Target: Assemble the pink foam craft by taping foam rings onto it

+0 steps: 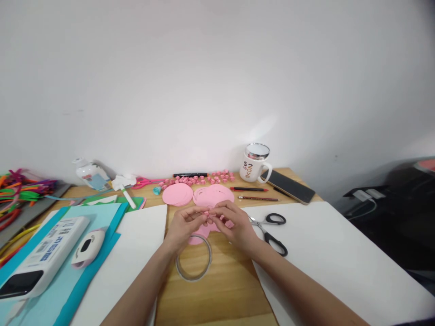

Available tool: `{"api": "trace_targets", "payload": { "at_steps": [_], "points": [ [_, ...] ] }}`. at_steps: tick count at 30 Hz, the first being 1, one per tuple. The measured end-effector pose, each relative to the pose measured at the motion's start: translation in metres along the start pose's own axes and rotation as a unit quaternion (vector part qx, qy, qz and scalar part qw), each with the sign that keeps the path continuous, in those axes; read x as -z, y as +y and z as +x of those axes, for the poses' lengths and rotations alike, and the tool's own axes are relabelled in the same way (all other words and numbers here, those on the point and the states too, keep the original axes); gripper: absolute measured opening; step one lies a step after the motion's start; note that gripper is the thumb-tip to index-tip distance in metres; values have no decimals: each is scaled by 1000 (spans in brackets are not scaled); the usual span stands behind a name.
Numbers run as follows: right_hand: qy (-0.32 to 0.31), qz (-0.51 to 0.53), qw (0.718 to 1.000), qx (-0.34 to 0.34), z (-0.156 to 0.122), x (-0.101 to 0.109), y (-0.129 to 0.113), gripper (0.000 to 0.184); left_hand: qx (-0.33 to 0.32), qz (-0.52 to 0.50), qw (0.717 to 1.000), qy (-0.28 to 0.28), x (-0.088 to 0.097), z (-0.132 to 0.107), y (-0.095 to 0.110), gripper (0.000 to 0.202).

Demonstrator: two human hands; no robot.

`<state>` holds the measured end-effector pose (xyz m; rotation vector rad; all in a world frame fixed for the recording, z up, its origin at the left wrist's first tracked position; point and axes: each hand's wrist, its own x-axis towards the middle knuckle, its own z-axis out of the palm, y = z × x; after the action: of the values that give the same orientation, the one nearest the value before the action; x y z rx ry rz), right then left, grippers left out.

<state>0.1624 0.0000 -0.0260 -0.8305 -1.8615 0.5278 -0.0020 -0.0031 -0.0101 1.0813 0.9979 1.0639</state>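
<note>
My left hand (185,224) and my right hand (234,224) meet over the middle of the wooden table (217,290). Their fingertips pinch a small pink paper piece (208,213) between them. Pink paper circles (177,194) lie just beyond the hands. A row of small rolled pink pieces (200,179) sits further back near the wall. A ring of clear tape (193,258) lies on the wood right under my left wrist. Black-handled scissors (272,233) rest just right of my right hand.
White sheets (336,262) flank the hands. Blue paper (68,290) at left carries a white device (41,258) and a small oval tool (88,246). A mug (254,163), phone (288,185), pencils (249,189), marker (190,174), bottle (90,174) and coloured strips (20,190) line the back.
</note>
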Motion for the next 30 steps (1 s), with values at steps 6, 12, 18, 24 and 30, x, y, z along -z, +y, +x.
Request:
{"api": "trace_targets", "payload": {
  "at_steps": [6, 12, 18, 24, 30],
  "points": [
    [-9, -6, 1000, -2, 0, 0, 1, 16, -10, -7, 1000, 2, 0, 1, -1, 27],
    [-4, -7, 1000, 1, 1, 1, 0, 13, -6, 1, 1000, 12, -2, -1, 2, 26],
    [-4, -11, 1000, 1, 1, 1, -1, 12, -14, 14, 999, 26, -1, 0, 1, 20],
    [-6, -11, 1000, -2, 1, 1, -2, 13, -18, 10, 1000, 24, 0, 1, -1, 19],
    [-7, -18, 1000, -15, 1, 1, -1, 13, 23, -43, 999, 25, 0, 0, 2, 34]
  ]
}}
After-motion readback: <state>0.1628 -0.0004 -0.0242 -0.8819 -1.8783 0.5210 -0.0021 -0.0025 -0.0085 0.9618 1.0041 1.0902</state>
